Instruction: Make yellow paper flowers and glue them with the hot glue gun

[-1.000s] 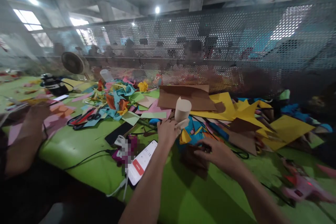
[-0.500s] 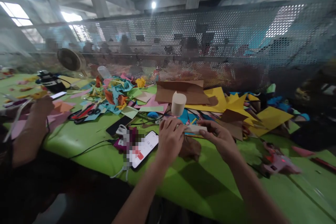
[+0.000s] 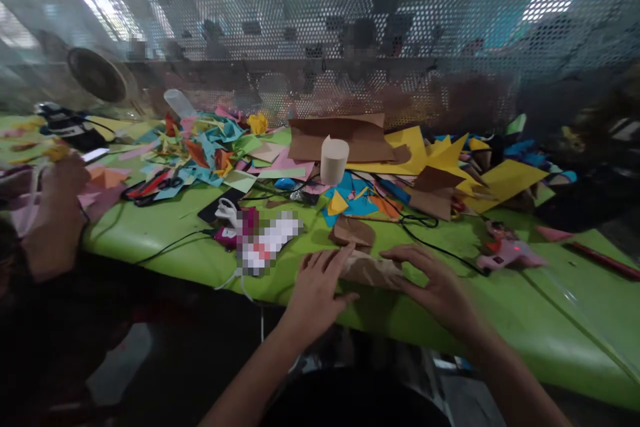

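At the table's front edge, a crumpled roll of brown paper (image 3: 373, 270) lies crosswise between my hands. My left hand (image 3: 320, 290) holds its left end, fingers stretched over the top and thumb on the near side. Around the right end curve the fingers and thumb of my right hand (image 3: 440, 290). Just behind the roll is a folded brown paper piece (image 3: 353, 232). Farther back stands an upright cream-coloured roll (image 3: 334, 160), with blue paper (image 3: 345, 190) beside its base.
Coloured paper scraps (image 3: 205, 147) are heaped behind. Left of my hands lie a blurred-out phone (image 3: 273, 240) and scissors (image 3: 155, 187). A pink glue gun (image 3: 513, 253) and black cable (image 3: 440, 250) are on the right. Another person's arm (image 3: 60, 207) rests at far left.
My hands have come down and nearer to the table edge. The pale strip between them no longer shows; the crumpled brown paper is there instead. The camera view has tilted downward.
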`<action>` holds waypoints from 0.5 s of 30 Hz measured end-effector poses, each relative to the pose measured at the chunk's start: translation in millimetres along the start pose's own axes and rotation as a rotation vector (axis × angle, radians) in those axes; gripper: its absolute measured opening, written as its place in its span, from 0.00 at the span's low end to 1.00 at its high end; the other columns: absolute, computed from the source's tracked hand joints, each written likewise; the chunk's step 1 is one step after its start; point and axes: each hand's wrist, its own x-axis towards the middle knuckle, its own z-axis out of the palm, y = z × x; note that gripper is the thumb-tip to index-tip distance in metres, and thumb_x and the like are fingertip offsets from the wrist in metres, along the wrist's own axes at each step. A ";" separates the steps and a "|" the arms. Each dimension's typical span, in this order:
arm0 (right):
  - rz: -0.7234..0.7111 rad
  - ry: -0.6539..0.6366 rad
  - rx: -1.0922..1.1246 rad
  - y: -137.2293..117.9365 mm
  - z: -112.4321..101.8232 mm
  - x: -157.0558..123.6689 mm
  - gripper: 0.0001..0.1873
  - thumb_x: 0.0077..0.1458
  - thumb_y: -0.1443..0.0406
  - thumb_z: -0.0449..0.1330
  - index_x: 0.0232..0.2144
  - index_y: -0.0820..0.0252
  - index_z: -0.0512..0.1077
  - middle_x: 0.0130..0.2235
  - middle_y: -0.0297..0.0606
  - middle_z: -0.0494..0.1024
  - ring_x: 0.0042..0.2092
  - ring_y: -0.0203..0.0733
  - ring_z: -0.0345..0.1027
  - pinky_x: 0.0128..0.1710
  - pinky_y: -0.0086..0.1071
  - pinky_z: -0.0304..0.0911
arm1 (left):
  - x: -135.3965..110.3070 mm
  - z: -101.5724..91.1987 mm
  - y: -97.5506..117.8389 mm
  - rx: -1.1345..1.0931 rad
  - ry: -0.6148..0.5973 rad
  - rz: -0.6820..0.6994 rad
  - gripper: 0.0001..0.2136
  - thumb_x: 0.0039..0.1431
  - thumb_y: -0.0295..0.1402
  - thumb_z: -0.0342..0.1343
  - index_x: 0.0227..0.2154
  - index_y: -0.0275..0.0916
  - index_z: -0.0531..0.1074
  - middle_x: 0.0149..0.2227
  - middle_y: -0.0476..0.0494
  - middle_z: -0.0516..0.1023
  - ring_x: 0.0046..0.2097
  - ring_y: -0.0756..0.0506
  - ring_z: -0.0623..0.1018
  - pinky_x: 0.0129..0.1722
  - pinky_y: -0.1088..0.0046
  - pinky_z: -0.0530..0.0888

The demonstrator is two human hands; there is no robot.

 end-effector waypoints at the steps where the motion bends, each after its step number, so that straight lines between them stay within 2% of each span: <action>1: -0.012 -0.014 -0.025 3.1 0.5 -2.6 0.17 0.58 0.66 0.62 0.50 0.49 0.74 0.48 0.38 0.78 0.51 0.47 0.72 0.51 0.40 0.67 | -1.5 1.3 -1.4 0.013 0.000 -0.008 0.38 0.55 0.30 0.65 0.65 0.50 0.54 0.55 0.43 0.73 0.55 0.37 0.71 0.55 0.54 0.65; 3: -0.031 -0.033 -0.068 5.7 1.2 -5.4 0.21 0.57 0.67 0.62 0.53 0.49 0.71 0.52 0.39 0.76 0.54 0.48 0.70 0.54 0.42 0.65 | -3.1 3.5 -2.6 0.038 0.013 -0.004 0.34 0.57 0.27 0.62 0.64 0.49 0.56 0.52 0.43 0.75 0.53 0.39 0.72 0.54 0.56 0.66; 5: -0.041 -0.041 -0.108 3.7 1.2 -5.8 0.23 0.56 0.68 0.62 0.55 0.50 0.70 0.52 0.40 0.76 0.53 0.48 0.70 0.53 0.43 0.66 | -4.0 5.0 -1.9 0.055 0.026 0.017 0.28 0.58 0.25 0.60 0.61 0.46 0.62 0.48 0.44 0.76 0.50 0.40 0.73 0.53 0.57 0.66; 7: -0.069 -0.050 -0.148 -0.7 0.5 -5.6 0.21 0.56 0.69 0.61 0.52 0.51 0.72 0.47 0.39 0.79 0.48 0.48 0.72 0.47 0.42 0.67 | -5.3 5.6 -0.5 0.052 0.028 0.047 0.18 0.59 0.25 0.59 0.52 0.45 0.70 0.43 0.46 0.78 0.46 0.41 0.74 0.51 0.58 0.66; 9: -0.108 -0.069 -0.195 -5.1 -0.8 -7.0 0.15 0.55 0.72 0.59 0.43 0.51 0.76 0.40 0.37 0.80 0.43 0.47 0.72 0.42 0.41 0.66 | -7.8 5.4 0.6 0.031 0.017 0.087 0.10 0.59 0.23 0.58 0.40 0.44 0.75 0.39 0.48 0.78 0.44 0.42 0.74 0.48 0.60 0.67; 12: -0.135 -0.100 -0.262 -8.0 -2.8 -14.3 0.14 0.53 0.74 0.57 0.34 0.51 0.77 0.37 0.36 0.81 0.42 0.47 0.72 0.42 0.42 0.63 | -13.3 3.5 0.9 -0.033 -0.026 0.151 0.09 0.56 0.20 0.58 0.34 0.41 0.74 0.39 0.49 0.78 0.45 0.43 0.74 0.48 0.63 0.67; 15: -0.099 -0.142 -0.243 -7.3 -2.8 -24.5 0.14 0.51 0.74 0.57 0.35 0.51 0.76 0.40 0.36 0.82 0.44 0.48 0.72 0.44 0.43 0.63 | -19.1 0.3 1.3 -0.079 -0.065 0.166 0.09 0.55 0.20 0.60 0.36 0.41 0.74 0.43 0.50 0.79 0.47 0.44 0.75 0.49 0.63 0.67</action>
